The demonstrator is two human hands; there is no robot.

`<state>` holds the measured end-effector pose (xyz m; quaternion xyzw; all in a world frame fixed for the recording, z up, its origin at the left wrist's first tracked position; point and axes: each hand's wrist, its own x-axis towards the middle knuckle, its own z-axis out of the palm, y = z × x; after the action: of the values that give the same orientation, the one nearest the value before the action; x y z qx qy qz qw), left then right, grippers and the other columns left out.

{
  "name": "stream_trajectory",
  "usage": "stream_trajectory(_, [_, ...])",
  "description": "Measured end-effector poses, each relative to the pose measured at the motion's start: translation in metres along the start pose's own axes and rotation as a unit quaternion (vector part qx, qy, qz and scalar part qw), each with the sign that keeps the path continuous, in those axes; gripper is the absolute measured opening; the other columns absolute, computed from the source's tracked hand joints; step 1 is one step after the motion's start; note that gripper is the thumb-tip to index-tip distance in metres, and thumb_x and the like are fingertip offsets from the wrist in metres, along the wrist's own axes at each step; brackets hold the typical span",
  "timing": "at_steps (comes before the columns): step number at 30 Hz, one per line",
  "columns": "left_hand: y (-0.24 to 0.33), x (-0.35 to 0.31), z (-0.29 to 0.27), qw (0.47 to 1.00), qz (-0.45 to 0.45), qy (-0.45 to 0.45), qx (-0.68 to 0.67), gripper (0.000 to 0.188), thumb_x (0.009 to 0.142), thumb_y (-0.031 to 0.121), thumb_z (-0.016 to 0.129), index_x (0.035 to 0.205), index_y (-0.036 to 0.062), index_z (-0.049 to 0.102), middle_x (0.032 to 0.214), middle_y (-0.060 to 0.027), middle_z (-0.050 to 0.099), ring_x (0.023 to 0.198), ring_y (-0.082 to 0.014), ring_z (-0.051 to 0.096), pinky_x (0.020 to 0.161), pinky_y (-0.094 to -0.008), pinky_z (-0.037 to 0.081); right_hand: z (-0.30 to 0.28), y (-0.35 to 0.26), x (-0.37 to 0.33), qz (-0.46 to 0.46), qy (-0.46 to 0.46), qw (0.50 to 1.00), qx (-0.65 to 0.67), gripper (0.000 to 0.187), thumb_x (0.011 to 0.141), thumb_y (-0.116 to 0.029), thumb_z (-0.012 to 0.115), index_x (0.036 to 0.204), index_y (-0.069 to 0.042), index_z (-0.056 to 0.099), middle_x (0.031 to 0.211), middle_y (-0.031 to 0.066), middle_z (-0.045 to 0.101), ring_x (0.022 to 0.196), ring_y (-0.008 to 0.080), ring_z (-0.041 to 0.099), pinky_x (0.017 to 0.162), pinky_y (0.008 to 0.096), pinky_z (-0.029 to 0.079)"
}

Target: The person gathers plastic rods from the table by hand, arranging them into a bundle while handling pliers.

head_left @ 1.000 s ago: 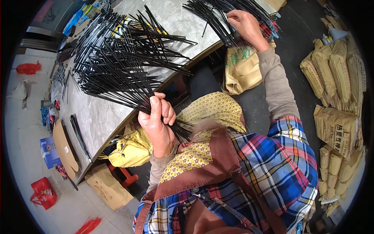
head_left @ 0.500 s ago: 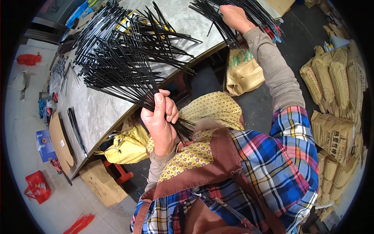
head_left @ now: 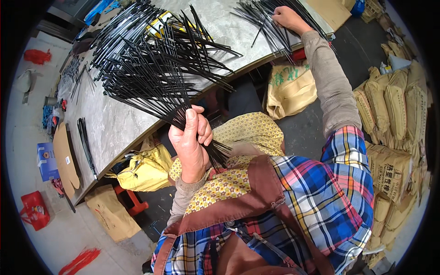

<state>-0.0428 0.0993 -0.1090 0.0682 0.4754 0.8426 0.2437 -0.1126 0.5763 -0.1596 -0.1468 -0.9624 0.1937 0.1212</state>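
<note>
My left hand (head_left: 191, 140) is closed round a thick bunch of long, thin black rods (head_left: 158, 98). They fan out up and left over the table edge, and their short lower ends poke out below my fist. Behind the bunch, a heap of similar rods (head_left: 121, 34) lies on the table, so the two overlap in view. At the far right of the table my right hand (head_left: 291, 19) has its fingers curled at a second, looser spread of black rods (head_left: 268, 23); its fingertips are partly hidden.
The grey table (head_left: 133, 117) slants across, with a few black rods (head_left: 86, 144) near its left end. Beneath it sit a yellow bag (head_left: 146, 172) and a brown paper sack (head_left: 291, 89). Stacked brown sacks (head_left: 394, 105) line the right. A red bag (head_left: 35, 211) rests on the left floor.
My right hand has shifted a little to the right over the far rods. My left hand keeps its grip on the bunch. The whole view has shifted slightly.
</note>
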Motion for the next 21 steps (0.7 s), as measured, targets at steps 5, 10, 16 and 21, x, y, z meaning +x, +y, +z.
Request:
stream_trajectory(5, [0.0, -0.001, -0.004, 1.0, 0.003, 0.007, -0.002, 0.022, 0.104, 0.021, 0.048, 0.101, 0.0006, 0.056, 0.063, 0.0033, 0.038, 0.049, -0.0037, 0.03, 0.043, -0.0194, 0.027, 0.01, -0.031, 0.007, 0.073, -0.025, 0.977, 0.198, 0.019, 0.089, -0.017, 0.057, 0.087, 0.001, 0.064, 0.071, 0.0041, 0.064, 0.062, 0.009, 0.055, 0.056, 0.0253, 0.043])
stream_trajectory(10, [0.004, -0.001, 0.001, 1.0, 0.004, -0.002, 0.001, 0.024, 0.103, 0.019, 0.049, 0.112, -0.0014, 0.057, 0.064, 0.0029, 0.038, 0.049, -0.0042, 0.031, 0.043, -0.0191, 0.028, 0.02, -0.04, 0.003, 0.08, 0.045, 0.956, 0.28, 0.023, 0.092, -0.027, 0.059, 0.088, -0.005, 0.067, 0.074, -0.0032, 0.059, 0.061, 0.0052, 0.047, 0.052, 0.0226, 0.037])
stream_trajectory(16, [0.007, 0.002, 0.001, 1.0, 0.004, -0.003, -0.015, 0.022, 0.102, 0.02, 0.051, 0.111, 0.0003, 0.056, 0.066, 0.0026, 0.039, 0.05, -0.0041, 0.032, 0.043, -0.0193, 0.028, -0.008, -0.086, -0.024, 0.108, -0.014, 0.868, 0.485, 0.032, 0.1, -0.027, 0.055, 0.112, 0.0, 0.065, 0.072, -0.0086, 0.05, 0.054, -0.002, 0.035, 0.042, 0.0154, 0.022])
stream_trajectory(21, [0.006, 0.007, 0.003, 1.0, 0.007, 0.004, -0.009, 0.018, 0.101, 0.021, 0.054, 0.104, 0.0032, 0.055, 0.067, 0.0012, 0.045, 0.05, -0.0043, 0.033, 0.044, -0.0197, 0.03, -0.009, -0.102, -0.029, 0.071, 0.001, 0.806, 0.587, 0.026, 0.098, -0.022, 0.058, 0.111, 0.0, 0.064, 0.076, -0.0072, 0.054, 0.058, -0.0008, 0.041, 0.045, 0.0146, 0.029])
